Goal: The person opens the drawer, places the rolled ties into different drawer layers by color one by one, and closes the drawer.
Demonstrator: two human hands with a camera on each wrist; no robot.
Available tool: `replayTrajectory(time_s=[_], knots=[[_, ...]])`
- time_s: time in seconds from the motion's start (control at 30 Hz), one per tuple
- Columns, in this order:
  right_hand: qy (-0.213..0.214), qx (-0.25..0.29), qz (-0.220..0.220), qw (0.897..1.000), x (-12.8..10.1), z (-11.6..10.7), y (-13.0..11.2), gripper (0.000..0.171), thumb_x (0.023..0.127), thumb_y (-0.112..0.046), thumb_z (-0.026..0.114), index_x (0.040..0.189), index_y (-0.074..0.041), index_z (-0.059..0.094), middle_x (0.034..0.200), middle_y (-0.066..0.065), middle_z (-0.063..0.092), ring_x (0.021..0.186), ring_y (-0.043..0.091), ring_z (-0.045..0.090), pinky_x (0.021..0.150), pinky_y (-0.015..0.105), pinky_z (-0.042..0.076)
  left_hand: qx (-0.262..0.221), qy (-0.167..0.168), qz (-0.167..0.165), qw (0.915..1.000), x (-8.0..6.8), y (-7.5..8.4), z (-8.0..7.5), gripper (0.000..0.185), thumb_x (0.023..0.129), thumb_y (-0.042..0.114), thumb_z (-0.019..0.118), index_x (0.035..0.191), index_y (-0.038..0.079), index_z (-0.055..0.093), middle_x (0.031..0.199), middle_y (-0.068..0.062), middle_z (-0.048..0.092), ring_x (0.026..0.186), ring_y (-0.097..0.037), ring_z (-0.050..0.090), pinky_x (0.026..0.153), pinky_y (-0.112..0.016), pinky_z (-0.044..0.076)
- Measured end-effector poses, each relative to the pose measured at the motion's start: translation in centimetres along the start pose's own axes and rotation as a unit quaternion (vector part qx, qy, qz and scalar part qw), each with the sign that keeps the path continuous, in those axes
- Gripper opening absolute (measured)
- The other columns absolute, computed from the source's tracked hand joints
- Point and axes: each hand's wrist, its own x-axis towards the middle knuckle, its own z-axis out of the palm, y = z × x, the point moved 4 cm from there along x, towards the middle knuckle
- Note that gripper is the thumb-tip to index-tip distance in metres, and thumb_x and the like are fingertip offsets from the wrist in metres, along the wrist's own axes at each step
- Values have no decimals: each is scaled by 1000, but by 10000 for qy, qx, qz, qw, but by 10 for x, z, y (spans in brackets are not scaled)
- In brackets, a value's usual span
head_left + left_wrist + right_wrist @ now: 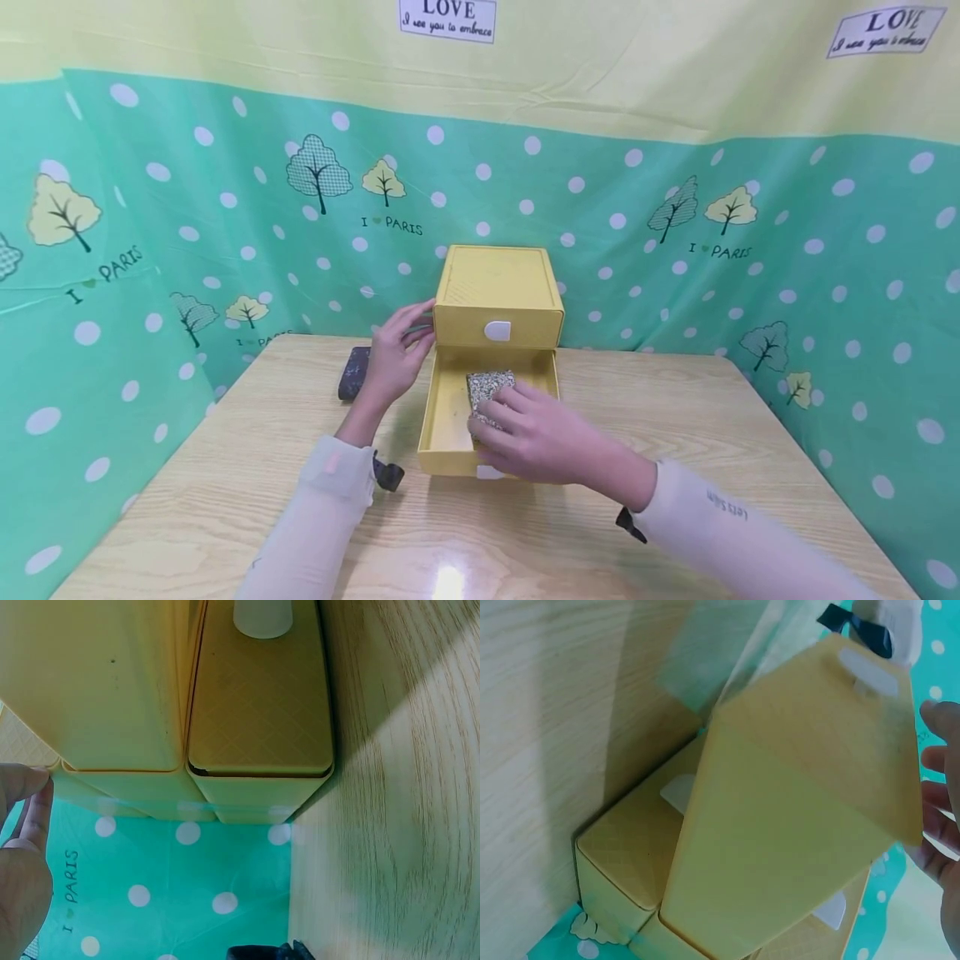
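A yellow drawer cabinet with white tabs stands on the table, its middle drawer pulled out. Inside that drawer lies a flat, speckled black-and-white rectangular item, its kind unclear. Over the item's near part is my right hand, fingers loosely bent; the right wrist view shows the fingers at the drawer's rim with nothing visible between them. The drawer wall hides the item there. My left hand touches the cabinet's left side near the top drawer, thumb at its front corner in the left wrist view.
A dark patterned case or wallet lies on the wooden table behind the left hand. Below the pulled-out drawer, the bottom drawer is closed. A green and yellow printed curtain hangs around the table.
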Motion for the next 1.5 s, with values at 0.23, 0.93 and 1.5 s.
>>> replayTrajectory(time_s=[0.23, 0.93, 1.5], knots=[[319, -78, -396, 9987, -6, 1, -17, 25, 101, -27, 59, 115, -10, 71, 106, 2, 70, 91, 18, 63, 74, 26, 57, 85, -15, -5, 10000, 0, 0, 0, 55, 89, -20, 66, 140, -1, 59, 135, -20, 59, 115, -36, 65, 100, -45, 61], [647, -1073, -904, 9880, -16, 9, -58, 36, 105, -11, 40, 105, -15, 76, 98, -1, 70, 79, 11, 59, 61, 17, 48, 105, -2, -14, 9999, -1, -1, 1, 54, 89, -19, 66, 140, -1, 59, 134, -20, 59, 114, -37, 65, 100, -47, 61], [533, -1292, -487, 9890, -17, 5, -62, 36, 103, -3, 40, 101, -5, 75, 96, 6, 69, 78, 14, 63, 64, 17, 57, 127, -20, 4, 9999, 0, -1, 0, 56, 89, -20, 66, 141, 0, 59, 135, -19, 59, 115, -36, 65, 100, -46, 61]])
